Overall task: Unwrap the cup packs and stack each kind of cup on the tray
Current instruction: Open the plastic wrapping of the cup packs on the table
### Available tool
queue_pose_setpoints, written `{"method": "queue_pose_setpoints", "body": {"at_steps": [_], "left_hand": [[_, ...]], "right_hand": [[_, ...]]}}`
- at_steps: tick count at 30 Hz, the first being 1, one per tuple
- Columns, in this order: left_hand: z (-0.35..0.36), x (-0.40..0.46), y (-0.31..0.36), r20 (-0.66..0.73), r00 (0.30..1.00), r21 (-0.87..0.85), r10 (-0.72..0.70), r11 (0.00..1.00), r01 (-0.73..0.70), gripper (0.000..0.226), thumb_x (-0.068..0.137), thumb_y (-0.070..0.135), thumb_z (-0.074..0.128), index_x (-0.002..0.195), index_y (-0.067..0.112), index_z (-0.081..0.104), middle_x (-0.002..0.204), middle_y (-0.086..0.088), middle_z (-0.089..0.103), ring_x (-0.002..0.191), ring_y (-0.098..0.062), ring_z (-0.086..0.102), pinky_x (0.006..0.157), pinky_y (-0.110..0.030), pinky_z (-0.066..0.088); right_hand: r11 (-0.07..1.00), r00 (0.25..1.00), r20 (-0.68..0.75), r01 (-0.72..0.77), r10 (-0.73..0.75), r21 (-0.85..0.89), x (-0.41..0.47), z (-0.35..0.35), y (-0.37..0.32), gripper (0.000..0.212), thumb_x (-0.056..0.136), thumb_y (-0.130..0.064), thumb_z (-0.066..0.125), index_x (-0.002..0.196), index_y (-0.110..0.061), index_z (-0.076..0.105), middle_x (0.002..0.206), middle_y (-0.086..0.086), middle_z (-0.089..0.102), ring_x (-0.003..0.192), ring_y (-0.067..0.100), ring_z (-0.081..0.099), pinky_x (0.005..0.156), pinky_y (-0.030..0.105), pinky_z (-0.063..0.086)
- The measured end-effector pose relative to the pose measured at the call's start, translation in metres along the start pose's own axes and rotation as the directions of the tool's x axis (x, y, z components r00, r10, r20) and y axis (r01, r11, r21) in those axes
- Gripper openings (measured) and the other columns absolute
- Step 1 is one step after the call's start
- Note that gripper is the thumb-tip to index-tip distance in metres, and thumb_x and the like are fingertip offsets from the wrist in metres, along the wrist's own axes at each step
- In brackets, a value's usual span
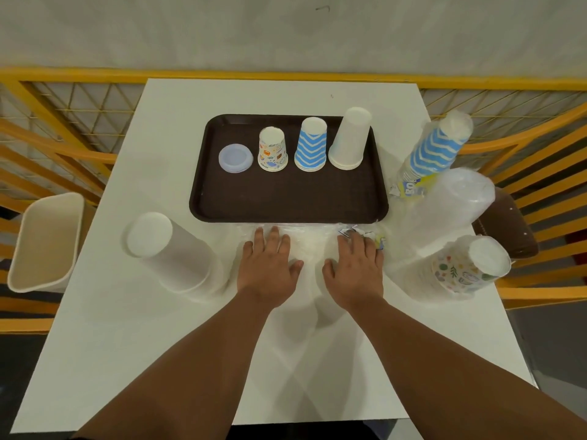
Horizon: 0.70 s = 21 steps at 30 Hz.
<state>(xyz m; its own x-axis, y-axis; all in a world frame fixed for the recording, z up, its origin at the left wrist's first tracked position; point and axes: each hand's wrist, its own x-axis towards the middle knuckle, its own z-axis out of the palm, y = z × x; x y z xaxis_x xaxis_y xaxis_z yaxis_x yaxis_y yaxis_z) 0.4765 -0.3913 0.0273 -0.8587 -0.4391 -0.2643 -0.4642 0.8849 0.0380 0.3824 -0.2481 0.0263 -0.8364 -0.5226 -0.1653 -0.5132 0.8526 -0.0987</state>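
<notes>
Four short stacks already stand on the brown tray [287, 201] at the far middle of the desk [127, 360]: a pale lid stack [235, 158], patterned cups [273, 149], blue zigzag cups [311, 145] and plain white cups [349, 139], all upside down.

Both my hands lie flat on a clear plastic wrapper [306, 246] spread on the desk just in front of the tray's near edge. My left hand [270, 265] has its fingers straight and slightly spread, pressing the film. My right hand [355, 268] rests the same way, its fingertips [357, 239] touching the wrapper's printed, crumpled end. Neither hand grips anything.

Packs wait around me: a tall white cup pack [171, 252] near the left edge, and along the right edge a blue zigzag pack [435, 150], a clear cup pack [448, 211] and a patterned pack [457, 268], each in film.

I judge the film to be thin, slippery and nearly weightless, so it will slide and cling; pinching a bunched end should hold best. The paper cups look light and easily crushed, so I would take a stack around its sides, gently, near the base.
</notes>
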Motion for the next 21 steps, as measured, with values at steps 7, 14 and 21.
{"method": "queue_pose_setpoints", "body": {"at_steps": [7,14,21], "left_hand": [[-0.005,-0.011,0.002,0.026,1.0,0.002,-0.005,1.0,0.005,0.068,0.1,0.057,0.014,0.156,0.021,0.005,0.164,-0.008,-0.004,0.15,-0.033,-0.006,0.12,-0.046,0.003],[-0.033,-0.022,0.006,-0.01,1.0,-0.041,0.004,0.999,-0.004,0.066,0.1,0.055,0.02,0.155,0.019,0.015,0.164,-0.009,0.004,0.15,-0.033,0.0,0.12,-0.045,0.006],[-0.088,-0.031,0.004,-0.1,0.994,-0.111,0.034,0.993,-0.045,0.053,0.102,0.041,0.03,0.15,0.017,0.03,0.16,-0.008,0.022,0.149,-0.029,0.014,0.119,-0.042,0.017]], "right_hand": [[1.0,1.0,-0.021,0.014,-0.014,-0.017,-0.011,-0.004,0.005,0.06,0.096,-0.047,0.039,0.149,-0.02,0.033,0.155,0.007,0.032,0.143,0.032,0.025,0.119,0.049,0.014],[1.0,0.999,-0.044,0.029,-0.029,0.007,-0.019,-0.016,0.003,0.058,0.095,-0.048,0.043,0.146,-0.019,0.04,0.152,0.007,0.037,0.14,0.033,0.031,0.116,0.051,0.02],[0.993,0.993,-0.034,0.117,-0.117,0.02,-0.03,-0.037,0.001,0.057,0.097,-0.043,0.041,0.148,-0.017,0.035,0.155,0.007,0.031,0.143,0.031,0.022,0.118,0.046,0.016]]}}
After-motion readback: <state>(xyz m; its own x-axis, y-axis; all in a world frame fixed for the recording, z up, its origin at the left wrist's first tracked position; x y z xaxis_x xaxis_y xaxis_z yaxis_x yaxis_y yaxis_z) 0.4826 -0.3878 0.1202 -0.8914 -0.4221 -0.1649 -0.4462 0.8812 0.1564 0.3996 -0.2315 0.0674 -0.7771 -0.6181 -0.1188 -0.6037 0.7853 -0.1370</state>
